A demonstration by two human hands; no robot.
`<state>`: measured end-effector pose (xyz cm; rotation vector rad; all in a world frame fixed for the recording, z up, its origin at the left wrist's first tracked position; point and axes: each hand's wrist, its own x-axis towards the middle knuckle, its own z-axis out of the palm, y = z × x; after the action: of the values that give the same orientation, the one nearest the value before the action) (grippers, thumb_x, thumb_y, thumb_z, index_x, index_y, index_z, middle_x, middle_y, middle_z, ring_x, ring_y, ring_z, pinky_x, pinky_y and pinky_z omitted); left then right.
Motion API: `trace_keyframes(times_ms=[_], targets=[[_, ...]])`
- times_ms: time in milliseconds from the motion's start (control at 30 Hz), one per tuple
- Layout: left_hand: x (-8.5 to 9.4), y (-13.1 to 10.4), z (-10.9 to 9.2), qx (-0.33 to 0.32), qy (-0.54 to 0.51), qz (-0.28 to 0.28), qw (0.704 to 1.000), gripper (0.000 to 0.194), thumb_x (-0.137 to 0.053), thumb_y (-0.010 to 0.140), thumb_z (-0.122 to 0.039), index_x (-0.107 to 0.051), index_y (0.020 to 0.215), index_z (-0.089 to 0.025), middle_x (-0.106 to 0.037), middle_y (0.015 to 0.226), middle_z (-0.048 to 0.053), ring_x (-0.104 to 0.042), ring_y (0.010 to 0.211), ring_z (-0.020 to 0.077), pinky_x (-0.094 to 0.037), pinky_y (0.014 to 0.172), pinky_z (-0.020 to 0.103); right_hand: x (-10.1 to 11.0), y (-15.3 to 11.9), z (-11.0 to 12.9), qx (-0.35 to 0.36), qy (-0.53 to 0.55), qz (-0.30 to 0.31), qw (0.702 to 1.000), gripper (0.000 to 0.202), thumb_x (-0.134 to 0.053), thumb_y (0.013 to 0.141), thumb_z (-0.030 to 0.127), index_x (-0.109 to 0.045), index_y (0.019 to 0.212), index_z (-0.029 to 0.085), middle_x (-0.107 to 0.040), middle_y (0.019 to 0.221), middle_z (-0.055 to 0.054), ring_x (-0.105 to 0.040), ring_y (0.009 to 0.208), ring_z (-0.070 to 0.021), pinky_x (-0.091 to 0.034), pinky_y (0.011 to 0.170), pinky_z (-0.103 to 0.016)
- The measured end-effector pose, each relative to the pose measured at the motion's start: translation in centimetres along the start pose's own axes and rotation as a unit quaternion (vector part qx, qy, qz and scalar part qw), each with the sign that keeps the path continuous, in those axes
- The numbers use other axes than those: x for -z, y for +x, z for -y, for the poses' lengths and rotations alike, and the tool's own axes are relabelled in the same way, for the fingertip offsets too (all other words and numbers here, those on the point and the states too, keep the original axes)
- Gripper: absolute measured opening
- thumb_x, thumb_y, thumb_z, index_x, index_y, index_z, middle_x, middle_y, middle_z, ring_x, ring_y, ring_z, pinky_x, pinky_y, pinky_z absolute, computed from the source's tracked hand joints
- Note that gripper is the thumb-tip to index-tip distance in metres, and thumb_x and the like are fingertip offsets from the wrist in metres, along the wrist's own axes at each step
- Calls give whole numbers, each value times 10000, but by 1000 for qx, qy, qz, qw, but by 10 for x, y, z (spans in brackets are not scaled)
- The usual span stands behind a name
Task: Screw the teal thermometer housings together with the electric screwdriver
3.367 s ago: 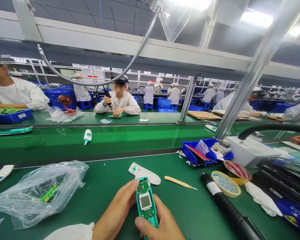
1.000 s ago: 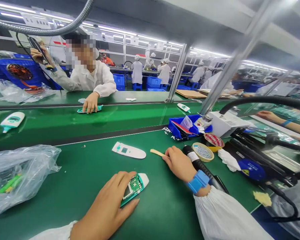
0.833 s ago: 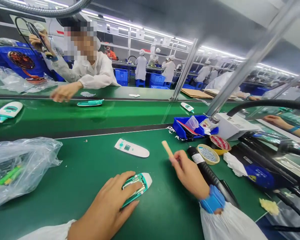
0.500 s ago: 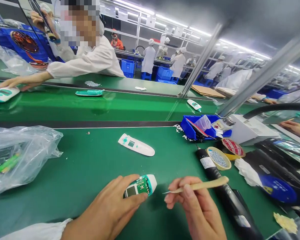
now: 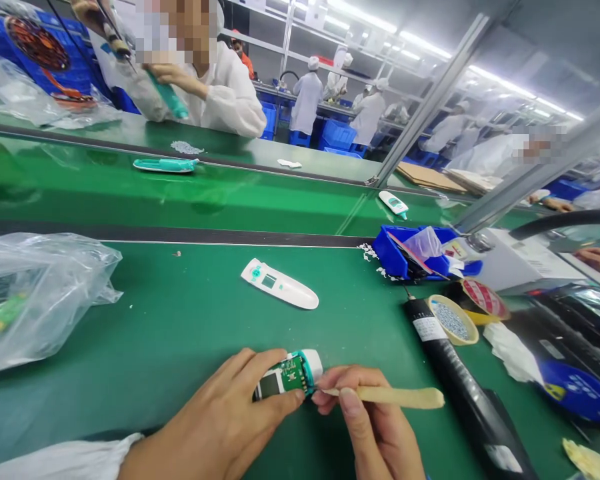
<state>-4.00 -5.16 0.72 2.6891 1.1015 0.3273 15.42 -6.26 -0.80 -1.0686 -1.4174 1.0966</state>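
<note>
My left hand point(image 5: 230, 407) is closed round a device half with a green circuit board point(image 5: 293, 375), a grey display and a white-and-teal end. Between the thumb and fingers of my right hand point(image 5: 375, 420) is a thin tool with a pale yellow wrapped handle point(image 5: 400, 397). Its metal tip meets the board's edge near the teal end; the exact contact is hidden by my fingers. Beyond my hands, a white casing point(image 5: 280, 285) with a small screen window lies on the green table point(image 5: 180, 333).
At left lies a clear plastic bag point(image 5: 45, 300). On the right are a black electric screwdriver point(image 5: 460, 380), a dish of screws point(image 5: 450, 319) and a blue bin point(image 5: 395, 257). Across the green belt point(image 5: 260, 203), a person point(image 5: 230, 87) holds a teal part and a tool.
My right hand has brought the tool left to the board. The person opposite has drawn an arm back from the belt and now holds a teal part. The view has shifted slightly.
</note>
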Motion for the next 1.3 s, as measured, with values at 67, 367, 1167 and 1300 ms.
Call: trace_keyframes(times_ms=[67,367,1167,1300], targets=[[0,0,0,14,-13,-3,1000,411,-499,842,-172,-480,1229,-310,-547,1238,45,-510,1126,217,-510,870,365,-1,0,0,4,-2,-4,1000,129,-418,937,276,-542,915,247,-562,865,-7,-573,718,-111,-501,660,-214],[-2,-3,-1,61,-78,-14,995,383,-484,847,-158,-520,1170,-360,-510,1272,0,-504,1126,198,-483,913,373,-2,-1,0,16,-36,3,999,150,-412,934,276,-542,886,218,-565,835,-34,-572,709,-143,-492,640,-261],[-12,-5,-3,54,-60,-39,996,384,-481,853,-150,-508,1174,-360,-505,1280,-18,-513,1101,195,-498,894,362,-10,-9,8,-32,0,-86,996,162,-433,920,333,-548,871,230,-563,780,-22,-538,681,-145,-456,640,-251],[-11,-5,-3,49,-57,-30,997,375,-452,872,-161,-491,1190,-356,-503,1278,-9,-498,1117,200,-493,895,364,-11,-9,8,-31,5,-87,996,157,-426,926,322,-548,868,241,-560,788,-9,-537,685,-130,-449,644,-229]])
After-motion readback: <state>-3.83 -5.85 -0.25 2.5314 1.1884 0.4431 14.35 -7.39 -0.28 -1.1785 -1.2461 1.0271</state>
